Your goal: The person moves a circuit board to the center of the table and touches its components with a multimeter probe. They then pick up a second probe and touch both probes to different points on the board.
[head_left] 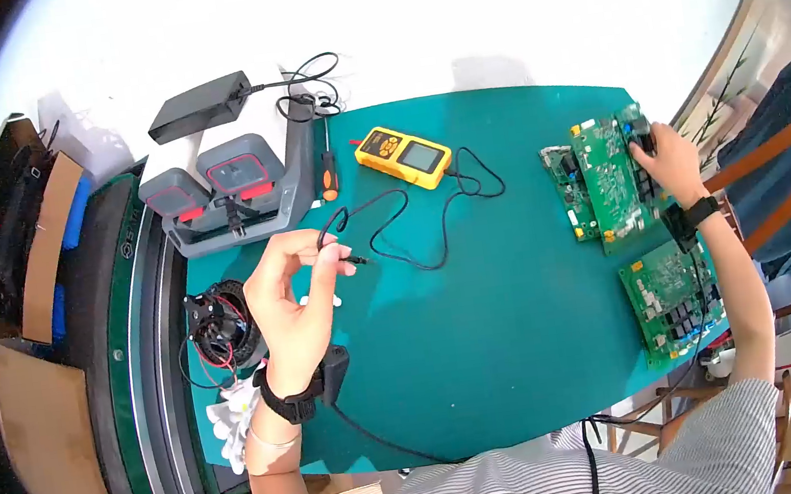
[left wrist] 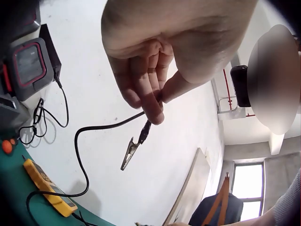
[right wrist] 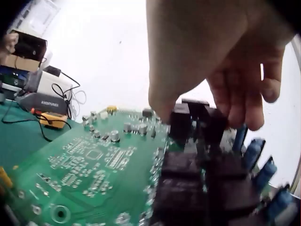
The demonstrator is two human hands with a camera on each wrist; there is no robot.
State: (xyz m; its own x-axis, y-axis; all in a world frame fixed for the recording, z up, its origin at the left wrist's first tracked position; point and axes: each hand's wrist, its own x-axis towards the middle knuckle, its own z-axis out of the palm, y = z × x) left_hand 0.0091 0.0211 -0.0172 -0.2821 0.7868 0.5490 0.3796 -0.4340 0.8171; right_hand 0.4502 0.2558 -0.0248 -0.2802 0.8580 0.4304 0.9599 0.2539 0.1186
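My left hand [head_left: 288, 300] pinches a thin black cable [left wrist: 81, 155] between thumb and fingertips, raised over the left part of the green mat. Below those fingertips hangs a metal alligator clip [left wrist: 130, 153] with a dark sleeve. The cable loops back to a yellow handheld tester [head_left: 404, 157] with a grey screen. On the right, my right hand [head_left: 674, 163] grips black block components [right wrist: 197, 123] at the far edge of a green circuit board [head_left: 610, 181], thumb on one side and fingers on the other. This board overlaps another circuit board [head_left: 558, 168].
A third circuit board [head_left: 662, 288] lies nearer on the right. At the back left stand a grey charging dock [head_left: 296, 200], a black power adapter [head_left: 200, 106] and an orange-handled screwdriver [head_left: 329, 178]. A wired black round device [head_left: 223, 327] and white gloves [head_left: 232, 420] lie left.
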